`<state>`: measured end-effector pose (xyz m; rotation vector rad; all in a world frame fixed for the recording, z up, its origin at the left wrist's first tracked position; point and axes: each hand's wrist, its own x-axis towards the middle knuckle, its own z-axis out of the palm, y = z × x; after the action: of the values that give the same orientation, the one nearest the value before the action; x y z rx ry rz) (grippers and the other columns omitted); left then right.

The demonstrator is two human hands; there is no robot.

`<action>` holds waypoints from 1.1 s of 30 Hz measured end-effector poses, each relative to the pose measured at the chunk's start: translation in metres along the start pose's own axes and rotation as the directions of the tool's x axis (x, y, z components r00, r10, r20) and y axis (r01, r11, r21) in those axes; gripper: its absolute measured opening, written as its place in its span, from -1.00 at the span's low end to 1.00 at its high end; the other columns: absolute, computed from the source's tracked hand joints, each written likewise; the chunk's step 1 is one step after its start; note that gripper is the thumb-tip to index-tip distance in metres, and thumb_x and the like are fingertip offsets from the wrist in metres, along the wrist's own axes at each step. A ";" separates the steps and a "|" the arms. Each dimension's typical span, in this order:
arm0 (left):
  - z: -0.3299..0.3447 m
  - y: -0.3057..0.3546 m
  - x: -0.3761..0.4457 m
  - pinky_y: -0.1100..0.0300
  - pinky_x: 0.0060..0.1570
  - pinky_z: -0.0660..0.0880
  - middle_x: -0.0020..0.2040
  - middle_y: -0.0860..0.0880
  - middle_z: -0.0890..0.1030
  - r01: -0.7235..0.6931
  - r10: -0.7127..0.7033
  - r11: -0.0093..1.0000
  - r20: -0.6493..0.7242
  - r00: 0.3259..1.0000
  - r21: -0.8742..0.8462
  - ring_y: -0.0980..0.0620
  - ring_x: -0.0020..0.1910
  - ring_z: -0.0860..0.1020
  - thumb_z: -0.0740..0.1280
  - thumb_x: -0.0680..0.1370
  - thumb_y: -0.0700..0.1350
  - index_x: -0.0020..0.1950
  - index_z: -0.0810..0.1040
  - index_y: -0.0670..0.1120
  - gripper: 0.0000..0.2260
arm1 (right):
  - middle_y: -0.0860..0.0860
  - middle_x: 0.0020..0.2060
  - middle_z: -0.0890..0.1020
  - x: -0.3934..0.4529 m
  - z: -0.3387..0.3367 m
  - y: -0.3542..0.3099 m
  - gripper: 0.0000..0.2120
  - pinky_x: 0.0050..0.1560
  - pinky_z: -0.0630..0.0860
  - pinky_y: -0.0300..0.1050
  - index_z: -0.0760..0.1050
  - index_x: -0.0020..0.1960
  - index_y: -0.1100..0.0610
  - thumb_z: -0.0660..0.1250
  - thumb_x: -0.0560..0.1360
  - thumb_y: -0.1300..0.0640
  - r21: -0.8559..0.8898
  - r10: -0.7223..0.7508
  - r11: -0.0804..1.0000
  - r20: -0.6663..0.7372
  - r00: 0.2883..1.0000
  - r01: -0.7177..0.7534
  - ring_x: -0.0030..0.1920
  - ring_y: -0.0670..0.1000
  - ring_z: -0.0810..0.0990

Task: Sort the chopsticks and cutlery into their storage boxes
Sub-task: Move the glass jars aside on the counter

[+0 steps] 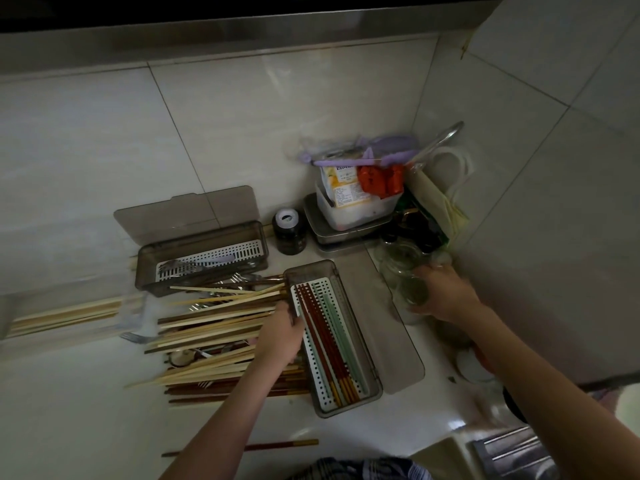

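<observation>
A lone dark chopstick lies nearest on the bench. Beyond it, the left hand rests on the heaped chopsticks, at the wall of the near storage box; whether its fingers grip any cannot be told. The right hand holds a glass jar. Dragging a bundle could scatter the pile or nudge that box. Two lidded boxes are open: the far box holds cutlery.
</observation>
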<state>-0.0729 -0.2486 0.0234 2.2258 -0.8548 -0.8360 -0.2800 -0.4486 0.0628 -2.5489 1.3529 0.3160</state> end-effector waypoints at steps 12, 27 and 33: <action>0.002 -0.005 0.000 0.37 -0.62 0.36 -0.22 -0.04 0.55 0.048 -0.049 0.998 -0.016 0.999 -0.033 0.12 -0.50 0.50 0.23 0.58 -0.03 0.29 0.30 -0.12 -0.67 | 0.04 0.28 0.42 -0.007 0.000 -0.005 -0.36 0.21 0.35 0.09 0.23 0.33 -0.04 0.46 0.36 -0.05 -0.170 -0.021 0.985 -0.009 1.000 0.020 0.30 0.14 0.33; -0.047 -0.069 -0.019 0.18 -0.30 0.52 -0.13 0.11 0.60 -0.110 0.141 0.925 -0.060 0.988 0.365 0.13 -0.26 0.57 0.28 0.55 -0.07 -0.04 0.47 0.05 -0.98 | 0.11 0.11 0.55 -0.029 -0.053 -0.077 -0.67 0.02 0.44 0.09 0.52 0.16 0.10 0.23 0.44 0.32 0.093 -0.048 0.989 -0.531 0.846 0.114 0.14 0.20 0.43; -0.065 -0.093 -0.046 0.25 -0.32 0.46 -0.28 0.17 0.57 -0.226 0.220 0.886 0.062 0.974 0.406 0.19 -0.29 0.54 0.35 0.48 0.08 -0.16 0.49 0.07 -0.88 | 0.04 0.06 0.56 -0.064 -0.023 -0.170 -0.76 0.04 0.47 0.04 0.53 0.10 0.06 0.28 0.47 0.25 0.026 -0.430 0.862 -0.492 0.757 0.506 0.12 0.10 0.48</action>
<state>-0.0207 -0.1384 0.0122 2.4097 -1.3715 -0.6029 -0.1720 -0.3128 0.1217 -2.8072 0.7448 -0.5234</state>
